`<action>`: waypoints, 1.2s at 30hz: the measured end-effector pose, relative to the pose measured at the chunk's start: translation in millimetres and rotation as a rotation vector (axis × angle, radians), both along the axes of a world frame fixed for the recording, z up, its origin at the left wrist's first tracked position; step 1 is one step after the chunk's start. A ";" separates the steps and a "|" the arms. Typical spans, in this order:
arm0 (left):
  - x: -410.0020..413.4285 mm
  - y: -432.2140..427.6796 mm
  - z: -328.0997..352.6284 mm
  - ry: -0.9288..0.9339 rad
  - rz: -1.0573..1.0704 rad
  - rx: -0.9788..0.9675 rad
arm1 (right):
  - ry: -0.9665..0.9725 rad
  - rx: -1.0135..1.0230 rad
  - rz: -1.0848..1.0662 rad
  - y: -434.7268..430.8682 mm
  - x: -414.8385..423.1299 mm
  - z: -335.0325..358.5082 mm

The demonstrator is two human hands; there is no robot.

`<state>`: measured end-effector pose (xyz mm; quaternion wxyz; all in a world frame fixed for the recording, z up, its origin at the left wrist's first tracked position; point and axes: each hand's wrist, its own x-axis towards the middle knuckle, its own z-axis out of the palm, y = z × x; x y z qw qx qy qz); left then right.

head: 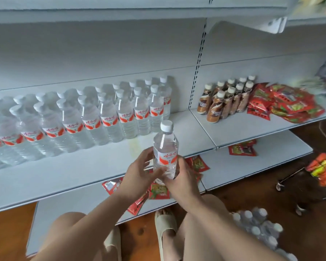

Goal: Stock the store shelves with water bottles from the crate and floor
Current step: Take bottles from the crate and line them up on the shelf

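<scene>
1. Head view: one water bottle is held upright in front of the middle shelf, off its surface, near the right end of the stocked rows.
2. Left hand wraps the bottle's lower left side; right hand grips its base. Both are grasping it.
3. Step, as I read it: placing. Next move calls for a lift forward over the shelf lip, then setting it down beside the last front-row bottle, label out.
4. More stock: wrapped bottle pack on the floor by the right knee.
5. Bottle is clear thin plastic with a ribbed body, white screw cap and red-white label. Shelf is smooth white painted metal.
6. Right bay holds brown coffee bottles and glossy red snack packets.
</scene>
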<state>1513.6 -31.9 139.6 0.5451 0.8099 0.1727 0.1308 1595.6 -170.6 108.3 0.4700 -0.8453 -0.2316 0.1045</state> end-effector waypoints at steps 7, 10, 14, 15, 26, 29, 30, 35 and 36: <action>39.5 94.9 -62.9 0.354 0.031 0.540 | -0.003 0.012 -0.078 30.2 112.6 -19.2; 24.7 131.7 -108.6 0.493 0.017 0.684 | -0.033 -0.005 -0.084 45.9 145.5 -29.1; 20.3 134.0 -127.6 0.461 0.042 0.828 | -0.074 -0.059 -0.055 77.5 186.7 -30.5; 21.4 133.8 -126.8 0.460 0.052 0.841 | -0.076 -0.074 -0.052 87.1 196.7 -29.8; 23.2 137.7 -130.2 0.473 0.053 0.841 | 0.006 -0.283 0.007 129.9 238.1 -19.5; 21.0 141.4 -119.8 0.428 0.031 0.672 | 0.166 -0.289 -0.123 119.7 199.7 -19.5; 17.8 140.8 -113.1 0.403 0.052 0.559 | 0.163 -0.266 -0.163 116.3 180.6 -20.9; -22.6 97.7 -75.2 0.254 0.386 0.087 | 0.183 0.139 -0.050 88.9 54.9 -13.2; -32.8 81.7 -66.3 0.203 0.444 -0.066 | 0.264 0.206 -0.003 81.6 28.9 -12.8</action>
